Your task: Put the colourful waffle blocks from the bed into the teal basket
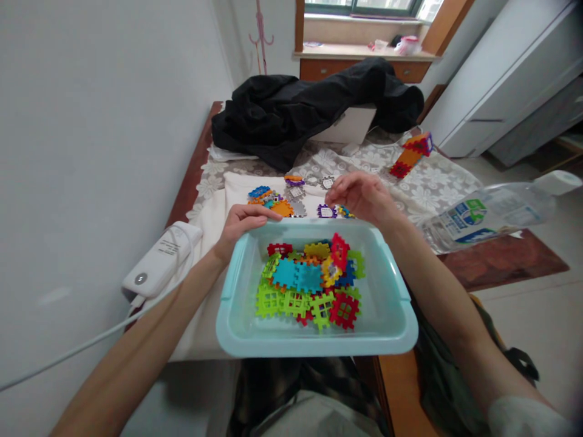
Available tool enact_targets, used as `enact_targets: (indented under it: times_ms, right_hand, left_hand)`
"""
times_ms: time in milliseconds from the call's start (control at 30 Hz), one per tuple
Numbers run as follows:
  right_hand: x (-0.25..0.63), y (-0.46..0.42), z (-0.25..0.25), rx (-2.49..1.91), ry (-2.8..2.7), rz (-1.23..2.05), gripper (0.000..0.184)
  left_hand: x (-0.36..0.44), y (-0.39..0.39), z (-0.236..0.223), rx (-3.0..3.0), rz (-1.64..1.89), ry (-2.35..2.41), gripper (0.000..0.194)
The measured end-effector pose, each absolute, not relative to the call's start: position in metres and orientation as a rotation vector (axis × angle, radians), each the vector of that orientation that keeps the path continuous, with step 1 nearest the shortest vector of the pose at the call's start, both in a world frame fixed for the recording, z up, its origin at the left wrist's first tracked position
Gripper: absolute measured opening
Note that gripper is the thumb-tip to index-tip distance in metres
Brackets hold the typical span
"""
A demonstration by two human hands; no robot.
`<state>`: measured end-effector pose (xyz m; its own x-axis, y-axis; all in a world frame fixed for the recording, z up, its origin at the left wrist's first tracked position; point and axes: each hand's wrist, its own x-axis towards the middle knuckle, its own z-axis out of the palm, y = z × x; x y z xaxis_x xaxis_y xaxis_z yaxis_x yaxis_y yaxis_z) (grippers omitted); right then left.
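A light-blue plastic basin (316, 346) stands in front of me, holding several square interlocking building tiles in green, red, blue and yellow. My left hand (246, 224) rests at the basin's far left corner, its fingers stretched along the rim. Beyond the far rim, my right hand (362, 194) hovers over the cloth with loosely bent fingers; I see nothing in it. Near its fingertips lies a purple tile with a white panel (327, 210). More tiles, including an orange one (282, 209) and a blue one (259, 192), are heaped on the cloth between the hands.
A clear plastic bottle (492, 212) is on the right. A white power strip (161, 261) with a cable lies left, near the wall. Black clothing (314, 106) covers the table's far end. An orange-and-red tile construction (410, 158) stands at the far right.
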<state>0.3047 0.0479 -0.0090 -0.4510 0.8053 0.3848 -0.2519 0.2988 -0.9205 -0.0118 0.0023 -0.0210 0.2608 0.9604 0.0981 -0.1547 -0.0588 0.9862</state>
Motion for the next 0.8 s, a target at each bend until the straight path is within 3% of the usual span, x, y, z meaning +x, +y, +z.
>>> enact_targets:
  times_ms: [133,267,400,500,700,800]
  right_hand:
    - [0.312,0.065,-0.026,-0.945,-2.118,0.908,0.038]
    - [0.315,0.071,-0.035,-1.203,-2.587,0.552,0.040]
    - [0.309,0.062,-0.029,-1.212,-2.579,0.632,0.016]
    - [0.305,0.055,-0.022,-1.308,-2.483,0.700,0.010]
    - [0.316,0.061,-0.023,-1.213,-2.644,0.667,0.026]
    - [0.322,0.063,-0.025,-1.219,-2.623,0.725,0.026]
  left_hand:
    - [-0.012,0.002,-0.021,1.262,1.134,0.881,0.017]
    - [-0.011,0.001,-0.019,1.269,1.136,0.885,0.017]
    - [-0.010,0.001,-0.018,1.279,1.141,0.893,0.017]
    - [-0.010,0.001,-0.018,1.276,1.146,0.897,0.017]
    - [-0.010,0.002,-0.019,1.294,1.134,0.882,0.017]
    - [-0.010,0.002,-0.020,1.282,1.136,0.881,0.017]
